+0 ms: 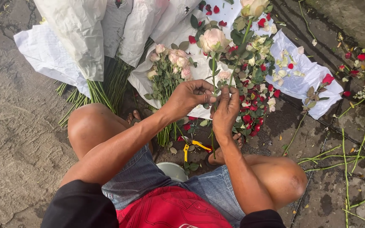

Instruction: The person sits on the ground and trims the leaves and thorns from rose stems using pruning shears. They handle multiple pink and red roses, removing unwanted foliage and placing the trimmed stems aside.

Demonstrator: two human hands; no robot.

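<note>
Over the white paper sheet (300, 80) on the wet ground, the left hand (189, 96) pinches the pale pink rose stem (213, 69) while the right hand (226, 110) pinches a second stem (238, 57) beside it; stripping leaves cleanly likely needs a firm, steady grip below the blooms.

Wet pavement (17, 139), white paper (305, 71), seemingly cut stems (343, 162)

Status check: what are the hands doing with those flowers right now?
Left hand and right hand both pinch upright pale rose stems. Yellow-handled cutters lie below on the ground. Nothing blocking.
</note>
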